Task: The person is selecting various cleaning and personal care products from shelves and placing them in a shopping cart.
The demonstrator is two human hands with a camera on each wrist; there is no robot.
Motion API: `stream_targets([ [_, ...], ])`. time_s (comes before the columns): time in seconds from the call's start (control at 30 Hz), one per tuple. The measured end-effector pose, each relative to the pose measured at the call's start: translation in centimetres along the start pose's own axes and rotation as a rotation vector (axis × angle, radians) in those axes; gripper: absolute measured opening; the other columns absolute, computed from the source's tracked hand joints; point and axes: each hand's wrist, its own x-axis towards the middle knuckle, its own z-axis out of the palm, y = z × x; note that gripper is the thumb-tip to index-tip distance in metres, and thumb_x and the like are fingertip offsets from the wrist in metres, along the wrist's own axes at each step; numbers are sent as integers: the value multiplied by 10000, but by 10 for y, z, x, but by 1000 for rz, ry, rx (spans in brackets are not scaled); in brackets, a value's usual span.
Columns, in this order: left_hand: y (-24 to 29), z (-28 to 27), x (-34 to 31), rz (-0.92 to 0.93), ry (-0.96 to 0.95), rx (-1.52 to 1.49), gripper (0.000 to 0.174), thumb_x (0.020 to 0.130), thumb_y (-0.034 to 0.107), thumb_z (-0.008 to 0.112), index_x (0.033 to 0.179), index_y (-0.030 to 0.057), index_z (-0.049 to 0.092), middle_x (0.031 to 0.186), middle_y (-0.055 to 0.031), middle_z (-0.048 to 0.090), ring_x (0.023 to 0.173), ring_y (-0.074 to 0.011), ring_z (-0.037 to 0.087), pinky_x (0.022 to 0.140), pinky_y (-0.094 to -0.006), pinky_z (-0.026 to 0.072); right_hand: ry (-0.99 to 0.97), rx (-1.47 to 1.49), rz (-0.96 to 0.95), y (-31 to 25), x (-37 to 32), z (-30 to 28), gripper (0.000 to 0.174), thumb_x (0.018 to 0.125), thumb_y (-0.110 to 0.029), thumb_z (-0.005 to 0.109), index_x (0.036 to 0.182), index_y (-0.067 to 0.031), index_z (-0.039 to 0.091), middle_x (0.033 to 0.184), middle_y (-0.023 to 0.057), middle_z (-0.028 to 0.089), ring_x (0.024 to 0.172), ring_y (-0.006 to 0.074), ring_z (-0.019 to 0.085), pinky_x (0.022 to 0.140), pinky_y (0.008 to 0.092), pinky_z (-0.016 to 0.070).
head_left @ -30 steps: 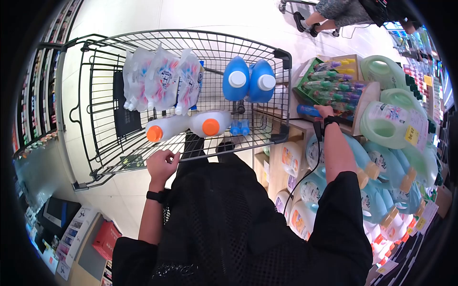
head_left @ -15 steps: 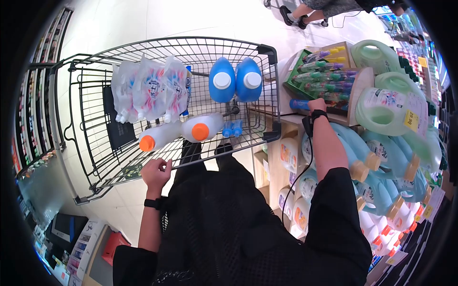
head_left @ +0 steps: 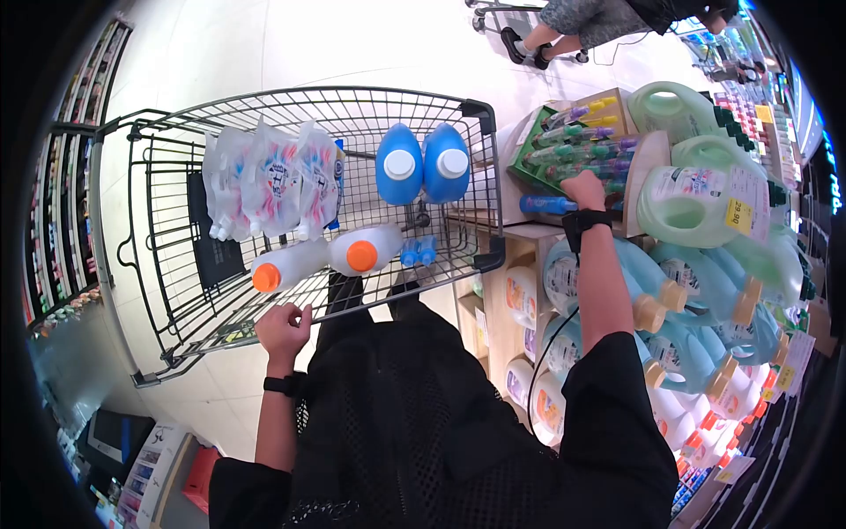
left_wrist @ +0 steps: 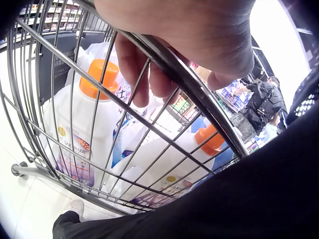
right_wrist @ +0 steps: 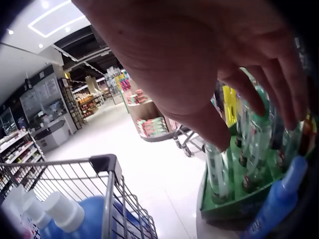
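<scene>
My left hand (head_left: 284,329) grips the near rim of the shopping cart (left_wrist: 187,82), its fingers (left_wrist: 132,69) curled over the rail. Right below them in the left wrist view are two white bottles with orange caps, one on the left (left_wrist: 79,134) and one on the right (left_wrist: 164,172). My right hand (head_left: 584,190) reaches over a green tray (right_wrist: 219,211) of slim clear bottles (right_wrist: 256,147). Its fingers are spread and bent down among the bottle tops, the thumb (right_wrist: 217,137) at the nearest one. A blue bottle (head_left: 545,204) lies beside the tray, below that hand.
Inside the cart are soft white pouches (head_left: 269,181), two blue jugs (head_left: 401,167) and small blue bottles (head_left: 418,251). Large green jugs (head_left: 683,189) and pale blue bottles (head_left: 670,264) crowd the display at right. A person (head_left: 582,22) stands beyond, near another cart.
My right hand has moved off the blue bottle, up over the slim bottles in the green tray. The left hand stays on the cart rim. Cart and display have shifted left in view.
</scene>
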Motion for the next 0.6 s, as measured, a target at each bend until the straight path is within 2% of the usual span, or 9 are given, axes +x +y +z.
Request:
stream_targets([
  [0.03, 0, 0, 0, -11, 3, 2, 321, 741, 310, 748, 542, 137, 565, 485, 10, 488, 455, -200, 495, 441, -345, 357, 88, 35, -47, -6, 2, -6, 610, 741, -322, 682, 1205, 40, 521, 1059, 274, 650, 1024, 406, 630, 911, 448, 496],
  [0.07, 0, 1, 0, -13, 7, 4, 322, 738, 311, 751, 543, 136, 565, 484, 9, 486, 458, -199, 497, 443, -346, 358, 81, 34, -60, -12, 1, -10, 610, 741, -322, 682, 1205, 40, 521, 1059, 274, 650, 1024, 406, 630, 911, 448, 496],
  [0.13, 0, 1, 1, -27, 13, 6, 327, 727, 315, 760, 542, 132, 561, 483, 5, 481, 465, -196, 500, 446, -346, 364, 190, 233, -90, -26, 6, -10, 537, 810, -340, 645, 1218, -13, 522, 1001, 262, 664, 998, 414, 634, 879, 464, 501],
  [0.23, 4, -2, 2, -66, 6, 1, 322, 729, 322, 755, 549, 127, 571, 488, 0, 490, 462, -199, 502, 447, -347, 369, 97, 344, -20, -46, 3, -3, 495, 848, -339, 622, 1208, -17, 514, 1038, 248, 659, 1007, 423, 624, 874, 484, 494],
  [0.27, 3, -1, 1, -67, 12, 8, 318, 728, 325, 752, 553, 126, 576, 489, -1, 493, 455, -197, 500, 444, -343, 368, 252, 140, -144, -41, 15, 17, 465, 871, -332, 606, 1209, -27, 508, 1065, 247, 650, 1017, 423, 619, 871, 495, 489],
  [0.3, 3, 0, 1, -81, 20, 16, 318, 728, 325, 752, 553, 126, 576, 489, -1, 493, 455, -197, 500, 444, -343, 368, 246, 145, -159, -39, 23, 26, 465, 871, -332, 606, 1209, -27, 508, 1065, 247, 650, 1017, 423, 619, 871, 495, 489],
  [0.37, 3, -1, 2, -73, 12, 19, 322, 729, 331, 750, 552, 127, 574, 486, 1, 492, 452, -196, 498, 443, -338, 369, 160, 256, -46, -41, 32, 39, 457, 878, -338, 603, 1210, -38, 507, 1096, 254, 638, 1033, 429, 610, 872, 501, 487],
  [0.57, 5, -4, 3, -79, 15, -16, 311, 730, 326, 735, 548, 134, 570, 483, 5, 488, 446, -193, 497, 437, -334, 371, 284, 212, -35, -35, 42, 39, 400, 864, -351, 626, 1104, -50, 517, 1024, 245, 649, 1026, 417, 610, 869, 501, 481],
  [0.6, 5, -4, 3, -87, 7, -8, 313, 729, 328, 735, 549, 133, 570, 483, 4, 489, 445, -194, 498, 436, -334, 372, 259, 256, -27, -32, 46, 39, 394, 859, -344, 634, 1088, -43, 525, 993, 239, 655, 952, 397, 640, 835, 483, 502],
])
